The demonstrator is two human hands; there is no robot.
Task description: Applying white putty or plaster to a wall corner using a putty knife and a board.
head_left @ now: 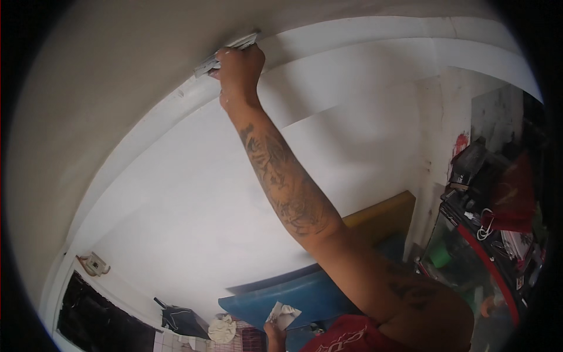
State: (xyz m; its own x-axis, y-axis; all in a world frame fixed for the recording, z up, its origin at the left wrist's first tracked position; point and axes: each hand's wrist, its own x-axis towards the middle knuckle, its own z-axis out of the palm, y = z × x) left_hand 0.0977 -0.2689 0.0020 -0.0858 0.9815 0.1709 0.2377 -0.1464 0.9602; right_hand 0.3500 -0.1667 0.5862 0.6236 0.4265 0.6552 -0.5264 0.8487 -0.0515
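Observation:
My right hand (240, 67) is raised overhead at the end of a stretched arm. Its fingers are closed around a wide, whitish-smeared putty blade (205, 66), which lies against the seam where the ceiling (105, 88) meets the white moulding (170, 102). Whitish smears mark the fingers and wrist. Low in the picture, my left hand (274, 333) grips a small flat plate (284, 315) with a pale, greyish face; part of this hand is cut off by the lower edge. The plate's underside is hidden.
A blue panel (258, 302) and a yellow-brown one (387, 214) lean near the white wall (176, 217). Cluttered goods sit on a glass case with a red edge (487, 267) at right. A dark folded umbrella (179, 320) and a small wall-mounted device (94, 264) are lower left.

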